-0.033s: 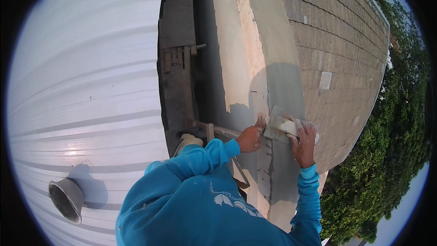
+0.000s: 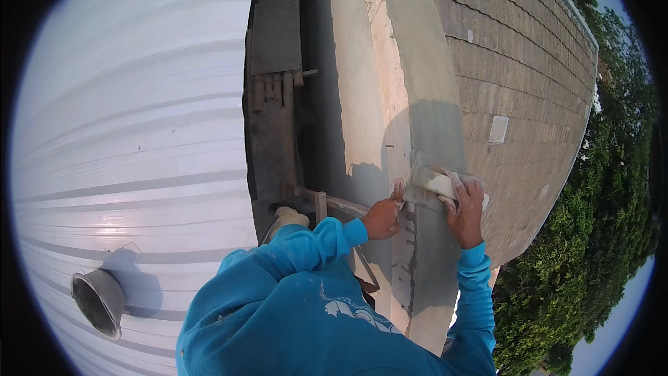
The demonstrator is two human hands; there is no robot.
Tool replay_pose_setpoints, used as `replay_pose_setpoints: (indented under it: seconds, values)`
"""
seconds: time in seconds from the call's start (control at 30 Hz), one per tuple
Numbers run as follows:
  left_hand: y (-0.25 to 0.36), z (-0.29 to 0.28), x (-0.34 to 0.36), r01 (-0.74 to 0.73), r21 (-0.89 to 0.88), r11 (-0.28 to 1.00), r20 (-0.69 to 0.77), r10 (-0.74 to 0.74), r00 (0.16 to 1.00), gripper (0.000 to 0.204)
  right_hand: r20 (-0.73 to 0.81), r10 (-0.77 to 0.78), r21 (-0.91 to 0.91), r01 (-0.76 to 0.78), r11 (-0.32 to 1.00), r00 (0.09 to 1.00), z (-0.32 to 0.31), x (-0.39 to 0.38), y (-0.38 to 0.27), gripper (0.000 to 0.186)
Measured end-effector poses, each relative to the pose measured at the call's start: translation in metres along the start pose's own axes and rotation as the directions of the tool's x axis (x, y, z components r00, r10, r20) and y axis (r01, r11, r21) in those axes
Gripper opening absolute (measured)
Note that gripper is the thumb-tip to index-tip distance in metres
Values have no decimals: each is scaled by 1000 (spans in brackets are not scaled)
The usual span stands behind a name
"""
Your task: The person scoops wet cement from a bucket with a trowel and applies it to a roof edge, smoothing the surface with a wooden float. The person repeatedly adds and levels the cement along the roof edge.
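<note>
My right hand (image 2: 466, 210), smeared with pale mortar, grips the pale handle of a plastering float (image 2: 422, 182). The float's flat grey plate lies against the smooth grey plaster band (image 2: 435, 129) at its left edge. Close to the float's left side is my left hand (image 2: 383, 218), its fingers curled in and one dirty fingertip reaching up to the plaster edge. Whatever that hand may hold is hidden. A rough, unplastered strip (image 2: 395, 104) runs along the band, with a nail (image 2: 390, 145) sticking out. Below the float, a ragged dark line marks the band's edge.
White corrugated metal roofing (image 2: 153, 139) spreads across the left, bearing a mortar-stained bucket (image 2: 99, 303) tipped toward me. A dark gap with wooden boards (image 2: 278, 38) lies between roofing and wall. Brown roof tiles (image 2: 515, 90) slope off right toward trees (image 2: 577, 257).
My right hand and the float have shifted slightly upward along the plaster band. The left hand stays at nearly the same spot beside the edge.
</note>
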State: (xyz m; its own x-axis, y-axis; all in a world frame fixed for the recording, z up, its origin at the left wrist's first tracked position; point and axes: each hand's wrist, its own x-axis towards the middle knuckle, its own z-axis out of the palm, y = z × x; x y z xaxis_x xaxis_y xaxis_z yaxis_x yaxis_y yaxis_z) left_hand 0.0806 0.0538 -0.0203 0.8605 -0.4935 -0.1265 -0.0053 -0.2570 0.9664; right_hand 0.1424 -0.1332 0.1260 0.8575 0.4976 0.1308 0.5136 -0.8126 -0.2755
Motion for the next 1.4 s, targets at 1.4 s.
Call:
replay_pose_setpoints:
  seconds: [1.4]
  values:
    - [18,-49,18,241,11,971,-198,-234,952,74,-318,226,-308,-325,894,921,128,682,73,43]
